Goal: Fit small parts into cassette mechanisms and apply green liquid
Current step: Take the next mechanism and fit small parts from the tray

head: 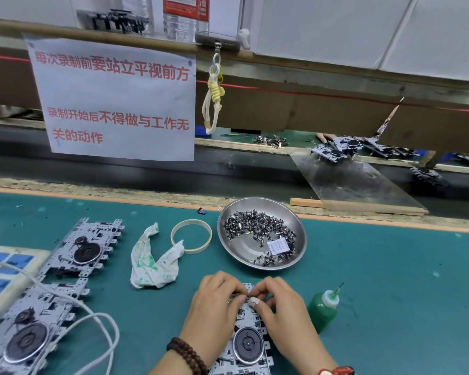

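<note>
A stained rag is crumpled on the green mat, one end draped over a tape ring laid flat beside it. A white cable is looped at the left, across a blue-buttoned box. Behind the mat, a paper sign with red characters is hung from the shelf, a cream lanyard dangled beside it. A water bottle is stood on the shelf above.

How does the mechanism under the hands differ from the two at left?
The mechanism under the hands lies near the mat's front edge, both hands at its top; the left mechanisms lie untouched and angled, a white cable crossing the nearer one. All share silver plates and dark round wheels.
</note>
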Available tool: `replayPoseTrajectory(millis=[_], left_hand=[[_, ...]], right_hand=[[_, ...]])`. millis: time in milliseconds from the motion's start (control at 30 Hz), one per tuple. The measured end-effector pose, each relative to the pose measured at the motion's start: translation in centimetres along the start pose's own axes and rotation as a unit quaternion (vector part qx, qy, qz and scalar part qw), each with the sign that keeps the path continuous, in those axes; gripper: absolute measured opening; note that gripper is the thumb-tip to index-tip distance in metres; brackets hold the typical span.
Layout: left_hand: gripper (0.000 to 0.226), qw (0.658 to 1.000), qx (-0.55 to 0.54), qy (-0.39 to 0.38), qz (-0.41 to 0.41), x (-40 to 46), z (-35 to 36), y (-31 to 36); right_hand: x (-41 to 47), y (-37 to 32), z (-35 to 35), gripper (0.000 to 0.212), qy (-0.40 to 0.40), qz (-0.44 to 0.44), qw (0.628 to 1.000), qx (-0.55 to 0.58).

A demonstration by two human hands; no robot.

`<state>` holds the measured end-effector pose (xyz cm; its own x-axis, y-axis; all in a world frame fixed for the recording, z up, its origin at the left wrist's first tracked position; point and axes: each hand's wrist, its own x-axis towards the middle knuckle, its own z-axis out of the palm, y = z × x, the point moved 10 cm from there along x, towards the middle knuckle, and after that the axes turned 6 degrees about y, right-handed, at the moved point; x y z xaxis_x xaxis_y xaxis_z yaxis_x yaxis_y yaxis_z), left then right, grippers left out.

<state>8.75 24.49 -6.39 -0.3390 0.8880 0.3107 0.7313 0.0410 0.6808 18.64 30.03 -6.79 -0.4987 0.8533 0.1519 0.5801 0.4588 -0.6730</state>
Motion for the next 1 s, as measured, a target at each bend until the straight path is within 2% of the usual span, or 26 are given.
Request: replayPoseTrajectory(millis=[233,500,700,1000], left_hand=[[0.026,0.998,-0.019,-0.034,-0.045,0.5,0.5,-0.6],[0.030,0.998,-0.027,-0.030,-0.047,0.5,0.3,-0.5],[0.031,0.997,-0.047,-0.022,-0.054,0.4,0.2,-0.7],[0.030,0.997,-0.053,-0.024,-0.048,0.3,0.3,-0.8]], right_hand=[[0.2,0.2,0.3,0.027,-0.018,0.028,0.999,0.017],[-0.4,2.4,1.2,0.018,-0.020,0.134,0.967,0.216],[-0.8,3.0,1.9,0.023,-0.017,0.174,0.944,0.282],[-1.2,3.3,2.1,0.024,0.015,0.198,0.935,0.293]])
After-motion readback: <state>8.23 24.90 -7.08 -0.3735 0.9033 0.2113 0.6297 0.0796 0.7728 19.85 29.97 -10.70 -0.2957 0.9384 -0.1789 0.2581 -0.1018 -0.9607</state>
